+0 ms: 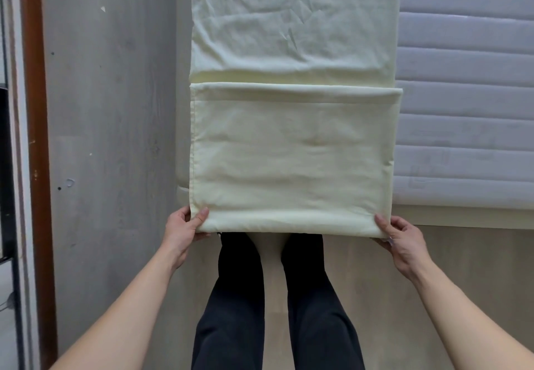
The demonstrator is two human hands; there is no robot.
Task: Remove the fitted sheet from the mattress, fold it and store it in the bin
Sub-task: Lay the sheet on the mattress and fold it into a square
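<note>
Your left hand (185, 225) and right hand (400, 235) each pinch a near corner of the pale yellow fitted sheet (291, 150), which lies folded in a long strip on the quilted grey mattress (465, 109).

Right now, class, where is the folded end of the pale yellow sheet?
In the head view the sheet's folded end lies centre frame, beside the quilted mattress, its near corners pinched by the left hand and right hand.

Grey wood-grain floor (109, 138) ran at left, bordered by a brown door frame (37, 138); black trousers (237, 312) showed below.
</note>
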